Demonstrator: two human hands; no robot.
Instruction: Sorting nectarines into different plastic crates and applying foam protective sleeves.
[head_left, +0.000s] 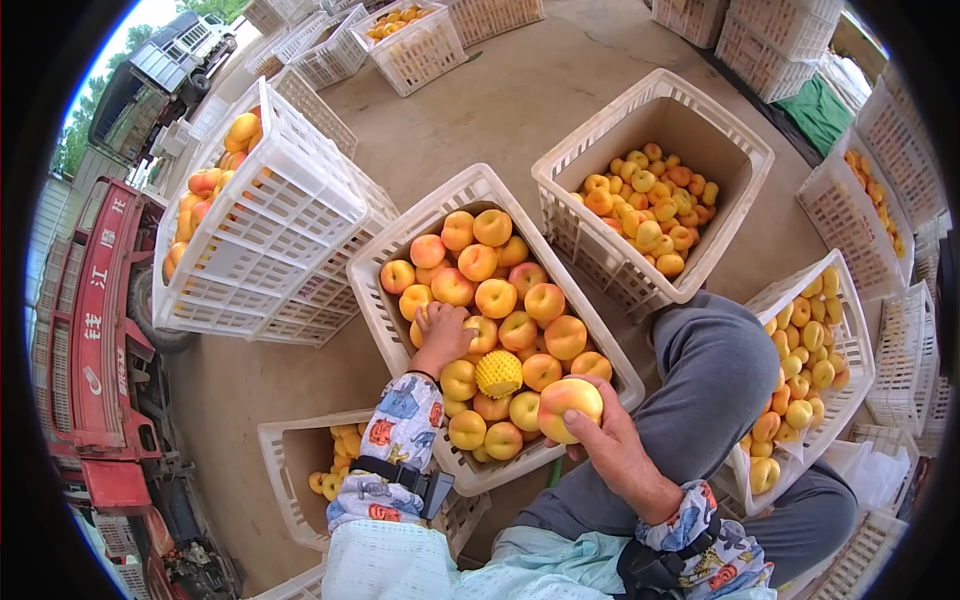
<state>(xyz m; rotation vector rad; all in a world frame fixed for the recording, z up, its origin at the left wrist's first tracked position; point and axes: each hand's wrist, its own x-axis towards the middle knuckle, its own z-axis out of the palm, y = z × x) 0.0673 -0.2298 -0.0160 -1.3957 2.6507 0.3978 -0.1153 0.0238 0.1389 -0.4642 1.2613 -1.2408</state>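
Note:
In front of me a white plastic crate holds a pile of large yellow-red peaches. My right hand grips one peach above the crate's near right corner, thumb across its side. Inside the crate, at its left wall, my left hand rests on the fruit. Its fingertips dip among the peaches, and its thumb touches one; whether it grips a fruit is hidden. Close to that hand, one fruit wears a yellow foam net and lies on the pile.
Another crate of smaller fruit stands at the upper right. Stacked crates rise at the left, with a half-covered crate at the lower left. A tilted crate of fruit lies beyond my knee. A red vehicle stands far left.

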